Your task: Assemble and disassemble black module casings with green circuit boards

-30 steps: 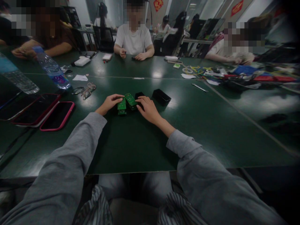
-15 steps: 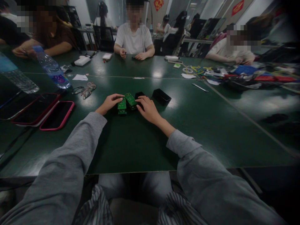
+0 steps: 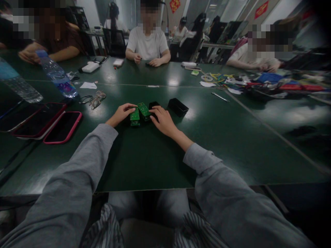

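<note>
On the dark green counter [image 3: 144, 162], three phones with dark screens lie at the left, the nearest in a pink case [image 3: 63, 127]. Beyond them a water bottle [image 3: 57, 74] lies tilted, with a pair of glasses [image 3: 96, 100] just beside it. A black box [image 3: 178, 106] sits right of centre, a metal tool [image 3: 220, 96] farther off. A person in a white shirt [image 3: 147, 43] sits across. Coloured cables [image 3: 216, 77] clutter the far right.

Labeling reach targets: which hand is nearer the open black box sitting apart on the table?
Right. The right hand lies just left of the black box, fingertips by the circuit boards. The left hand is beyond the boards, farther from it.
</note>
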The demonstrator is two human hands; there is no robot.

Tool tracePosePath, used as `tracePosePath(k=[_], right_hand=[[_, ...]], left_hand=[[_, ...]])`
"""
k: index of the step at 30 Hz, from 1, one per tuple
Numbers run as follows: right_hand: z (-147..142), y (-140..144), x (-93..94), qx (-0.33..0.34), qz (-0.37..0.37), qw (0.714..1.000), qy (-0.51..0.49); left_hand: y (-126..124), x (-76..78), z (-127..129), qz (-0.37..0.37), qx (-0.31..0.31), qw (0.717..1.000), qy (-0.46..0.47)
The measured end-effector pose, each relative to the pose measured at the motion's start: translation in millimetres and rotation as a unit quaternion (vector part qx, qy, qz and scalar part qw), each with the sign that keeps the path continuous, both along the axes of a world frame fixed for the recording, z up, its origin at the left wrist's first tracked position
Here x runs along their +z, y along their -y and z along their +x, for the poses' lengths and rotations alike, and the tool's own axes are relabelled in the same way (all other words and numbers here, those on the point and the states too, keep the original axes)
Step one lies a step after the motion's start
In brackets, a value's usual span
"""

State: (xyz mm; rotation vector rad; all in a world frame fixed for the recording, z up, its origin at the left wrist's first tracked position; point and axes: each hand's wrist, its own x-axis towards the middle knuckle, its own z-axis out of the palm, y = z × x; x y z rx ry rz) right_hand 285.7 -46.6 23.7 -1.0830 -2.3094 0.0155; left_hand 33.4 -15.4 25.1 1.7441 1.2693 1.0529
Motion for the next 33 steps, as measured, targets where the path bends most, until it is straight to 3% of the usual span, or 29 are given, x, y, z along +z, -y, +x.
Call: tracePosePath(k=[26,33], right_hand=[[-0.3,-1.4,-1.4,0.004,-0.004,1.0,0.026],[-0.2,-1.9,-1.7,0.001,-0.004,1.0,0.026]], left_hand=[[-7.8,-7.5,-3.6,0.004,-0.004,1.0,-0.013],[-4.0,-3.7,-2.4,0.004,0.0,1.0,-0.023]])
